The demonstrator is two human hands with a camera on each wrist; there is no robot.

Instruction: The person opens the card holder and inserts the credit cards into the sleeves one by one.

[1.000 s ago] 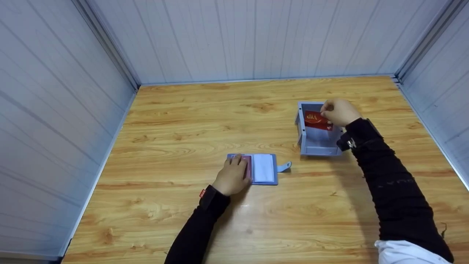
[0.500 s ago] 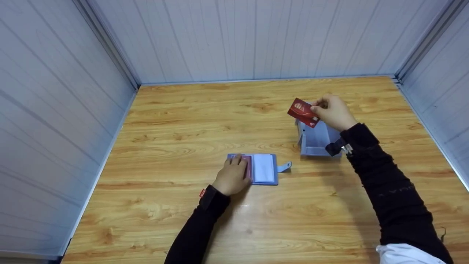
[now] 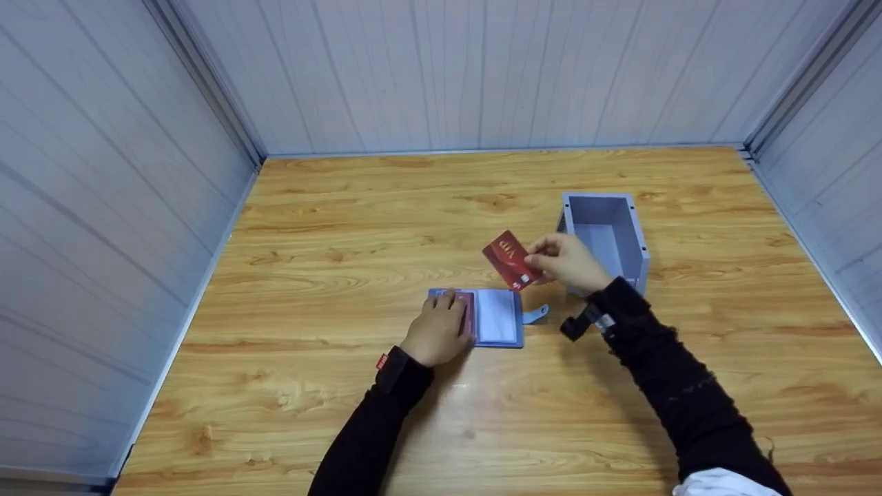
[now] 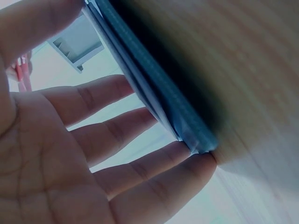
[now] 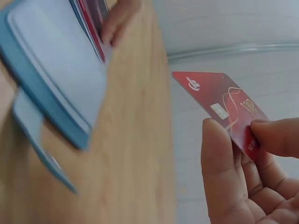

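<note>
A blue card holder (image 3: 497,318) lies spread on the wooden table, with white sleeves on its right half and a dark red card (image 3: 470,311) in its left half. My left hand (image 3: 435,335) rests on that left half, fingers extended; the left wrist view has them touching the edge of the holder (image 4: 154,88). Between thumb and fingers, my right hand (image 3: 572,265) pinches a red VIP card (image 3: 508,259) above the table, just beyond the holder's upper right corner. The right wrist view reveals a chip and gold lettering on this card (image 5: 219,95).
A grey open-topped box (image 3: 637,238) stands behind the right hand, its near left part hidden. The holder's strap (image 3: 536,314) with a snap sticks out to the right. Pale panel walls (image 3: 441,76) enclose the wooden table (image 3: 331,227) at the back and both sides.
My right hand has lifted the red VIP card out of the grey box and carried it left and nearer, towards the card holder. The left hand has stayed in place.
</note>
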